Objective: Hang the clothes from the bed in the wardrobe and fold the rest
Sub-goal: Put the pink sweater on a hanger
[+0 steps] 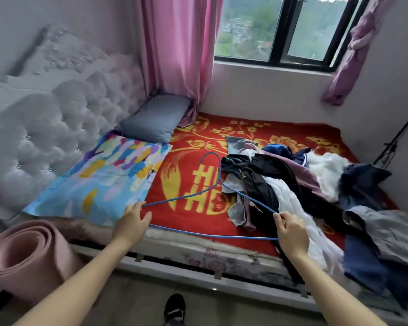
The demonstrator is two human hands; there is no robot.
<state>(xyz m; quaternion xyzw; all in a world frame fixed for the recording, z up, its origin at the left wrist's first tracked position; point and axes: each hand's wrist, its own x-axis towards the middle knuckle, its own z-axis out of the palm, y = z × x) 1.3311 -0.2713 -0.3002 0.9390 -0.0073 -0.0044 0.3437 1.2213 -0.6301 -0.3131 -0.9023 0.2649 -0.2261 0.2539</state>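
You are at the hanging step, with no garment on the wire yet. Your left hand [133, 217] is curled round the left corner of the blue hanger [220, 170] and your right hand [290, 229] pinches its right corner, so the hands are well apart and both clamped on the hanger. It is held flat above the near edge of the bed [198, 252], its hook pointing to the far side. The clothes pile [280, 180] lies on the right half of the red blanket [198, 142], and the right shoulder of the hanger crosses its near left edge. The next move, as I judge it, calls for freeing one hand, lifting a single piece out of the heap and finding its neck opening. The pieces are tangled, so pull slowly or several will come up together. The wardrobe is not in view, so I cannot tell which way you must carry the hanger. How many garments are in the heap, and which suit hanging and which folding, is hard to make out: dark, white and mauve cloth overlap. The pile's right end runs out of the picture, and some cloth hangs over the near edge of the bed.
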